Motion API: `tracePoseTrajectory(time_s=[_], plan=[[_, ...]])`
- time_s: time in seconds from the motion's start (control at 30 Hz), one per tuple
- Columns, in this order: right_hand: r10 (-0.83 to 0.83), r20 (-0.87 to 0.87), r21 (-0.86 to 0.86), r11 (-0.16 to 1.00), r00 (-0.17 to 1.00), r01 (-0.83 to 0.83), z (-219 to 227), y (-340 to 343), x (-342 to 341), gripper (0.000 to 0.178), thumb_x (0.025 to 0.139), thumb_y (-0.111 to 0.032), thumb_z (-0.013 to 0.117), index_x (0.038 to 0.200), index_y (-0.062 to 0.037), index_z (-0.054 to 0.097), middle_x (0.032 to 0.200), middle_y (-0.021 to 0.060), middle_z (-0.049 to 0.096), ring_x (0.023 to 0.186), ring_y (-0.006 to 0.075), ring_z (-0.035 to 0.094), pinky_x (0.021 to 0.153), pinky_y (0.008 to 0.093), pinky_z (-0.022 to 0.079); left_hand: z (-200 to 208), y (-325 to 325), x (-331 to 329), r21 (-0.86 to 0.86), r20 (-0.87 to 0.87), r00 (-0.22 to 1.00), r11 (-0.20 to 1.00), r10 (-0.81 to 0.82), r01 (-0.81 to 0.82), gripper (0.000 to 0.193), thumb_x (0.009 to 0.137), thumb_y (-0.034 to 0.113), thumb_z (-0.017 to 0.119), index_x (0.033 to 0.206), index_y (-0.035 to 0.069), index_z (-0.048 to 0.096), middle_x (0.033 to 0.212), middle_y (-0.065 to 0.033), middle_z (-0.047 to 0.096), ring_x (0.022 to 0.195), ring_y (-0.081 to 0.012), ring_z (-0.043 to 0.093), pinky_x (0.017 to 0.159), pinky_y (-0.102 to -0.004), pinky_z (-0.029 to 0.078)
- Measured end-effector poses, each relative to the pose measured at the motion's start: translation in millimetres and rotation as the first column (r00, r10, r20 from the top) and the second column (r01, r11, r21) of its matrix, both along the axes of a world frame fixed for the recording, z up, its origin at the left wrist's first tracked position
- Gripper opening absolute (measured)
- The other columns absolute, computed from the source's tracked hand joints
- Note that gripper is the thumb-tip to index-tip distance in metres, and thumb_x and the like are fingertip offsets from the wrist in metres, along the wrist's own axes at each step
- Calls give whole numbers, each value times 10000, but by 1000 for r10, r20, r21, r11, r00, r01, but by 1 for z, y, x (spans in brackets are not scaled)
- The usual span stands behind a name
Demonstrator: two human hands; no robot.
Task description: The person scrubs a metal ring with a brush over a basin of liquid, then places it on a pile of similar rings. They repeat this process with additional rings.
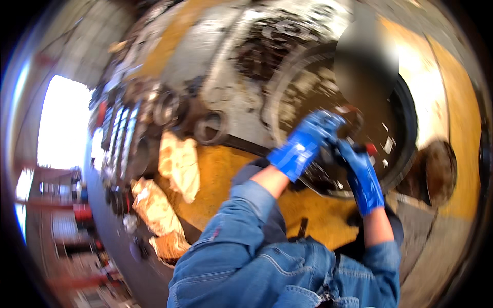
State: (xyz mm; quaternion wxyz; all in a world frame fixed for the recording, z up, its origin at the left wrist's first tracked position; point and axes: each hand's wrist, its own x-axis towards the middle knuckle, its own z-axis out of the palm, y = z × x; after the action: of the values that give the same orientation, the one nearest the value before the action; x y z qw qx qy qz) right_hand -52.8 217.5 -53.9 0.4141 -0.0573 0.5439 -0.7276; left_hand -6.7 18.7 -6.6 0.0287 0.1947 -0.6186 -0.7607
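Both my hands wear blue rubber gloves and come together over the near side of a wide round tub (409, 110) of murky brown liquid. My left hand (314, 134) is closed, its fingers bunched; what they hold is smeared by motion. Close beside it, my right hand (361, 173) is wrapped round a dark tool with a red end (371, 149); its exact kind is unclear. Pale scraps (389, 143) float in the liquid near the right wall. A thin reddish curved thing (350, 110) shows just beyond my left fingers.
Metal rings (211, 127) and other greasy parts lie left of the tub. Two pieces of crumpled brown paper (179, 167) are nearer me. Dark metal pieces (272, 38) heap up beyond the tub. A rusty round can (440, 173) stands right. A blurred grey patch hides the tub's far right.
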Motion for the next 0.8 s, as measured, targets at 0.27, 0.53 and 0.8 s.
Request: tracePoseTrajectory(time_s=[0.27,0.53,0.8], plan=[[407,-782,593,718,473,364,-28,10,-8,190,958,-219,754,1086,-86,799,968,134,802,835,246,775,777,391,592,-28,9,13,79,72,997,997,-8,2,386,1048,445,699,1167,78,711,719,-18,679,567,-76,584,494,-228,458],[266,-955,203,909,-132,365,40,-2,-16,412,875,-18,796,1272,-69,697,1169,178,775,851,353,786,679,382,624,6,8,19,117,70,997,993,-30,21,370,1068,449,663,1087,84,725,766,32,656,596,-52,519,524,-208,409],[286,-898,428,738,333,522,-13,7,-41,200,938,-192,793,1117,-104,800,955,131,791,866,263,763,824,369,591,-2,10,3,85,131,987,993,-90,79,346,1058,439,681,1150,108,717,731,9,657,571,-57,556,484,-205,415]])
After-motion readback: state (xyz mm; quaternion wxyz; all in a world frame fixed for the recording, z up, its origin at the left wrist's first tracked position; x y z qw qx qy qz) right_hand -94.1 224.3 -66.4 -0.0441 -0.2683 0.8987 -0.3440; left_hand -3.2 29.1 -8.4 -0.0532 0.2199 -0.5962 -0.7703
